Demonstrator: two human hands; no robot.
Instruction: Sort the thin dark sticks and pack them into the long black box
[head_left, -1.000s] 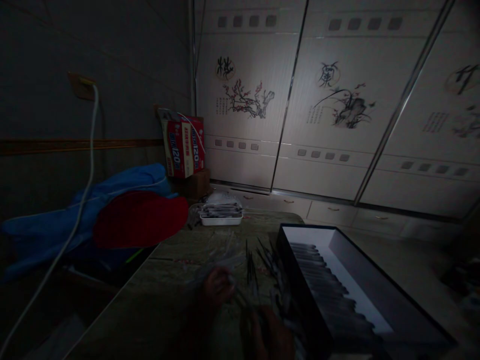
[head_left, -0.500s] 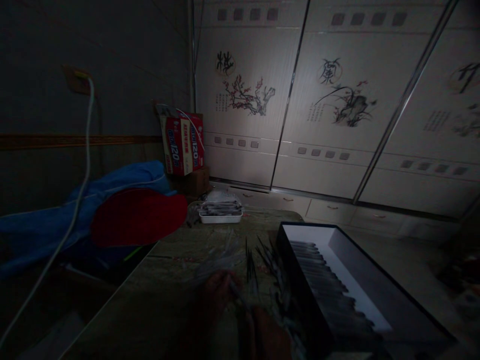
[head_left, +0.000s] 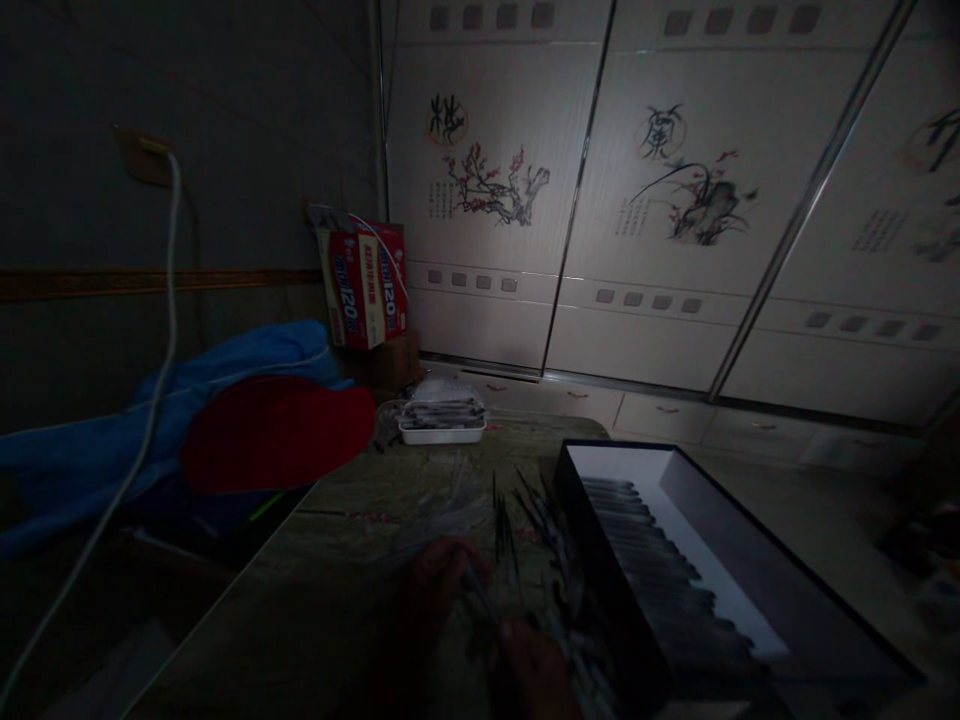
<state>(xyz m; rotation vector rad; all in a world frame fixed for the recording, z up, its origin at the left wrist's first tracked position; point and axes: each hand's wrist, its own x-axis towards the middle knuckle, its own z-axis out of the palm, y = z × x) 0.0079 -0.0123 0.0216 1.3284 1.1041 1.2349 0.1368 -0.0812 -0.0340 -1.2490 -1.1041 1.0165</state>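
Note:
My left hand [head_left: 439, 580] is closed, its fingertips pinching the upper end of a slim, greyish pen-like stick [head_left: 481, 594]. The lower end of that stick runs into the closed fingers of my right hand [head_left: 534, 668], low in the picture. Dim light hides its finer details. Just beyond my hands lie several thin dark rods [head_left: 503, 525], with a heap of slender dark pieces [head_left: 551, 535] to their right. Crumpled clear plastic [head_left: 442, 522] lies on the table past my left hand.
A dark-edged box [head_left: 720, 500] holding a row of wrapped pen-like sticks stands at the table's right. A white tray [head_left: 442, 436] with more slim pieces sits at the far end. Red and blue cloth [head_left: 277, 435] lies left; a white cable [head_left: 171, 300] hangs there.
My right hand has shifted slightly right, and more of the stick shows between my hands. The left hand stays nearly in place. The view has tilted a little.

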